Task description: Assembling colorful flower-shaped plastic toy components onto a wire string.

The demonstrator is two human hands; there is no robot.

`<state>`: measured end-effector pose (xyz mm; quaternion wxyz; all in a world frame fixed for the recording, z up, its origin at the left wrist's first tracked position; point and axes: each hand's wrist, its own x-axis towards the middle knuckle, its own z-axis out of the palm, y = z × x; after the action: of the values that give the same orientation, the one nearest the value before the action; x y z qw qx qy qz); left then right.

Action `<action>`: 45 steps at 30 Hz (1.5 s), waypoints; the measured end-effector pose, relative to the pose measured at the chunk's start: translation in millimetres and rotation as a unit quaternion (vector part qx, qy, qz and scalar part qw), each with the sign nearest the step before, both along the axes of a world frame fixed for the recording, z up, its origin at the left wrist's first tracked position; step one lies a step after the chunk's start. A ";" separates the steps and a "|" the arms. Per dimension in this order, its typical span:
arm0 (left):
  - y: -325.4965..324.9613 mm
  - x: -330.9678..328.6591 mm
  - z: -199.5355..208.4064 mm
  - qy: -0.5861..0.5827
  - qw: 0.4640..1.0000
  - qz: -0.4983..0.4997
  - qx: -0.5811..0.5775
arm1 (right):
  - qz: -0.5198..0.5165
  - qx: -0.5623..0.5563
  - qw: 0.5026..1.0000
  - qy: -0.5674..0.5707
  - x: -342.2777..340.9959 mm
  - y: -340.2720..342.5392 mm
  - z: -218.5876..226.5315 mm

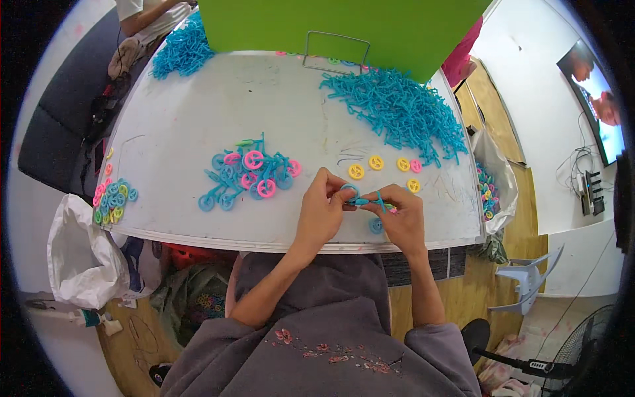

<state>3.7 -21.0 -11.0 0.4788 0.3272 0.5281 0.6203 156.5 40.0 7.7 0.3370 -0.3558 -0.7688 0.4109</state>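
Close to the table's near edge, my left hand (pixel 323 210) pinches a small blue spoked plastic wheel (pixel 350 190) between thumb and fingers. My right hand (pixel 401 217) grips a thin blue plastic frame piece (pixel 372 202) that meets the wheel between the two hands. Bits of green and pink show at the right fingers; what they belong to is partly hidden. Below the hands another blue wheel (pixel 376 226) lies on the table. Several yellow wheels (pixel 356 172) and one pink wheel (pixel 415 165) lie just beyond my right hand.
Left of my hands lies a heap of frames joined to blue and pink wheels (pixel 248 173). Loose coloured wheels (pixel 114 200) sit at the left edge. Blue frame pieces (pixel 397 109) are piled at back right, before a green panel (pixel 331 26). White sacks (pixel 86 255) flank the table.
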 end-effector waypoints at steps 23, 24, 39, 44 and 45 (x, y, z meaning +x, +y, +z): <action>1.9 0.5 -0.9 0.139 0.989 0.049 -0.003 | -0.022 -0.107 0.994 -0.006 -1.2 8.1 -11.6; 2.0 1.6 -1.2 0.167 0.984 0.064 0.014 | -0.019 -0.096 0.995 -0.018 -0.6 9.3 -12.9; 6.4 -7.6 -2.6 0.074 0.997 0.035 0.005 | -0.029 -0.157 0.986 0.039 -8.5 14.7 -13.8; 0.4 -7.0 1.5 0.062 0.995 0.050 0.061 | -0.058 -0.136 0.988 0.033 -15.6 12.6 -5.7; -0.1 -7.3 2.4 0.075 0.994 0.056 0.059 | -0.061 -0.132 0.989 0.028 -16.1 11.3 -4.1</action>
<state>-3.6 -21.0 -8.6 0.3821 0.3703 0.5424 0.6501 140.4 51.3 3.6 0.3329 -0.4318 -0.6748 0.4974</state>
